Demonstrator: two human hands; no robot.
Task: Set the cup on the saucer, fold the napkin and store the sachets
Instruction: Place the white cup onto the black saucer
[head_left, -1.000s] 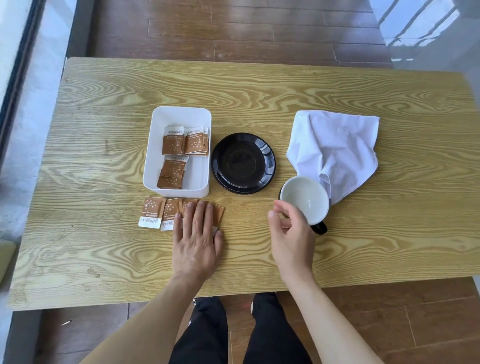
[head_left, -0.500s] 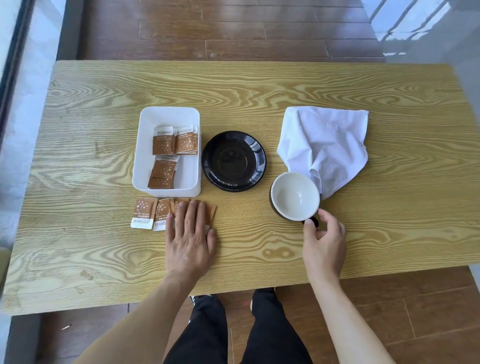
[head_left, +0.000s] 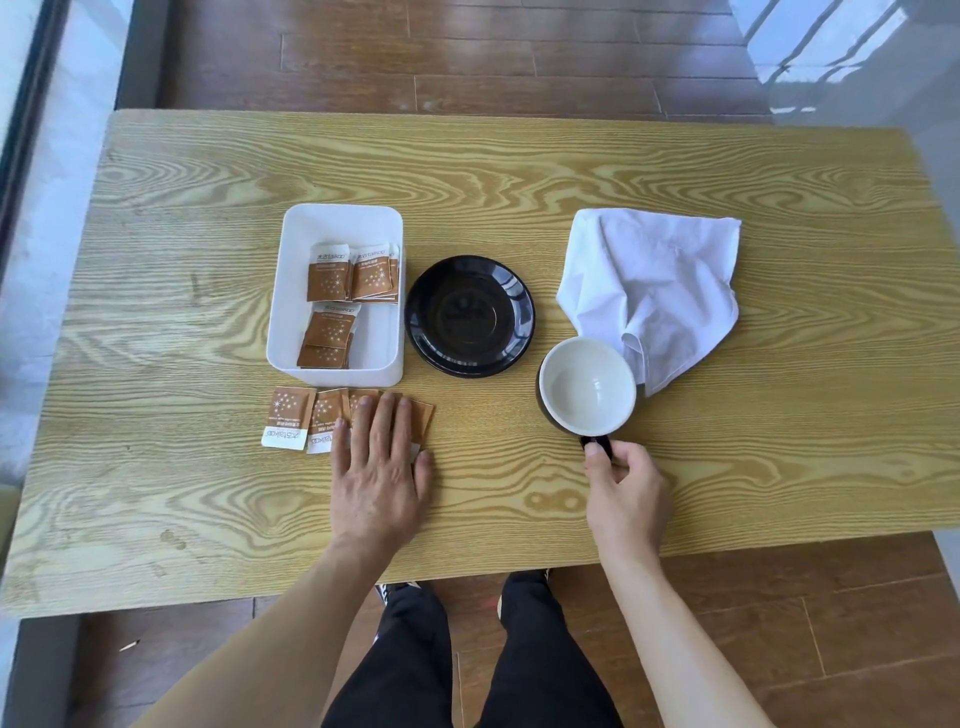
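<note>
The right hand has swung round from the cup's near side to its handle, grip now pinched on it; the cup stands on the worktop, right of the empty saucer, ready to lift. The left hand stays flat on loose sachets.

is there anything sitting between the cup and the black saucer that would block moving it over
Nothing visible does. The white-lined black cup stands just right of the glossy black saucer, with only bare wooden table between them. The saucer is empty, and the right hand pinches the cup's handle.

One cup, one saucer, one napkin
</note>
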